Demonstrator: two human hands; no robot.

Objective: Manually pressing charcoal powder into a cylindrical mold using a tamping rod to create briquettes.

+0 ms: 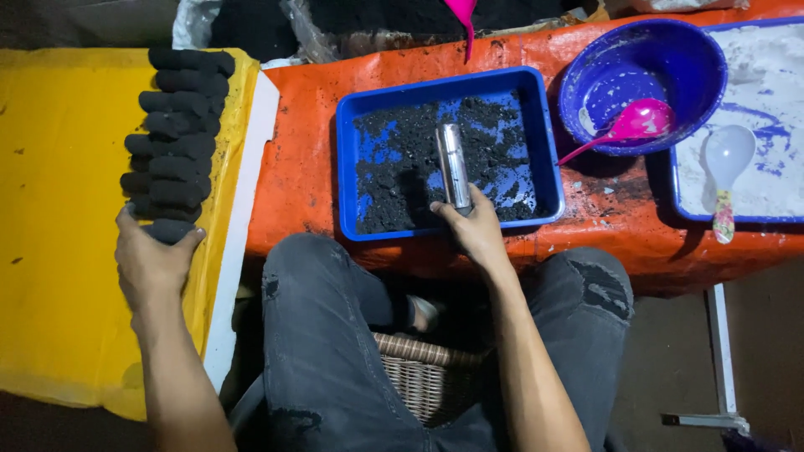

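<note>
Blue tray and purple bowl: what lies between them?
Head view: only bare orange sheet separates the blue tray from the purple bowl; the pink spoon handle pokes into it.

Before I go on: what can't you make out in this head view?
- Nearest black piece: mostly covered by the left hand.
- Metal tube: lower end hidden by the right hand.
- White-powder tray: cut off by the right edge.
- Pink tool: cut off by the top edge.
- Basket: mostly hidden by the legs.

White tray [766, 201] and pink funnel [462, 17] cut by frame edges
</note>
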